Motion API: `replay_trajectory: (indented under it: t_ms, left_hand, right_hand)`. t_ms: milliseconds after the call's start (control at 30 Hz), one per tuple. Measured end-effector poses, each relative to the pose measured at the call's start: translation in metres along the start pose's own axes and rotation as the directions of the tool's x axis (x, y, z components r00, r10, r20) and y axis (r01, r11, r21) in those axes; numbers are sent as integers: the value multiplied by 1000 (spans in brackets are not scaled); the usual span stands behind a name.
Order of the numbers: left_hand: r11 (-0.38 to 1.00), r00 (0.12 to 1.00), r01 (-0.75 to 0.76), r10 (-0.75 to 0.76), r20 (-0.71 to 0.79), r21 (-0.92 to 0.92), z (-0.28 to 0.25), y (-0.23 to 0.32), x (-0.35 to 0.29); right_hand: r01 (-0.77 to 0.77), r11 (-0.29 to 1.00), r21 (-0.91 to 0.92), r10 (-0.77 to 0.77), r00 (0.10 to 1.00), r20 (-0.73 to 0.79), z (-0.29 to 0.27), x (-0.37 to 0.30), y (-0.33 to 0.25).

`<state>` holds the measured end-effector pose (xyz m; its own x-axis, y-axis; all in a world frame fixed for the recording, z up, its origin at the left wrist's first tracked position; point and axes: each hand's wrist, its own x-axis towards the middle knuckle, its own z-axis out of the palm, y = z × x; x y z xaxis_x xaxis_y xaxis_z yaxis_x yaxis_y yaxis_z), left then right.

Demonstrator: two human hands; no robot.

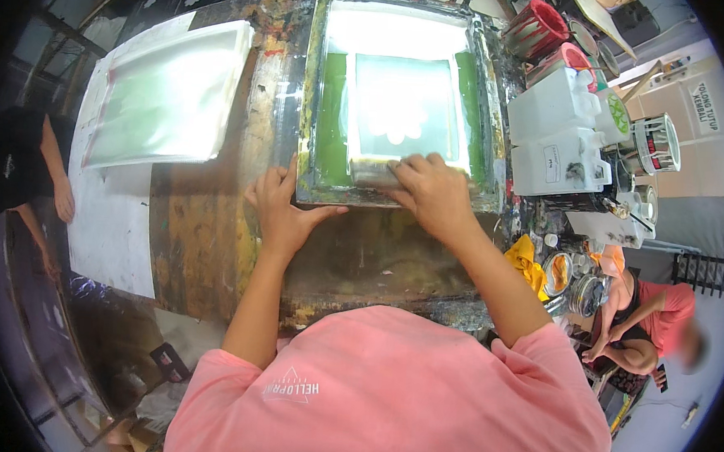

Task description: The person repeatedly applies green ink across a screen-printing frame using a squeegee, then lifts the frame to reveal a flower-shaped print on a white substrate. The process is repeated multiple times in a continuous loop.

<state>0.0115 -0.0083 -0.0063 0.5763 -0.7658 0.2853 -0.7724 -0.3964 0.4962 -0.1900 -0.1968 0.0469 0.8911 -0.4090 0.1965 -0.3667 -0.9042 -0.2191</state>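
Note:
A printing screen (328,124) in a stained frame lies on the worktable, with green mesh borders around a bright, pale middle. My right hand (434,193) is closed over a squeegee (369,173) that lies across the lower part of the screen; the fingers partly cover it. At the frame's near left corner, my left hand (284,209) has its thumb and fingers spread. The thumb runs along the near edge and the fingers touch the left side. To the left, a stack of clear plastic sheets (167,98) rests on white paper (108,235).
Along the right edge stand white plastic jugs (553,159), red paint-stained cans (537,30), a yellow cloth (527,265) and jars (587,294). Another person (655,318) sits at the far right. A second person (18,159) stands by the table's left side.

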Motion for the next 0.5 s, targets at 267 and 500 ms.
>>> replay_trajectory:
  t_ms: [267, 500]
  left_hand:
    - [998, 999, 34, -33, 10, -45, -3, 1, 1]
    - [991, 997, 1, -11, -73, -135, 2, -1, -2]
  right_hand:
    - [-11, 988, -153, -12, 989, -149, 33, 146, 97]
    - [-14, 1000, 18, 11, 981, 192, -11, 221, 143]
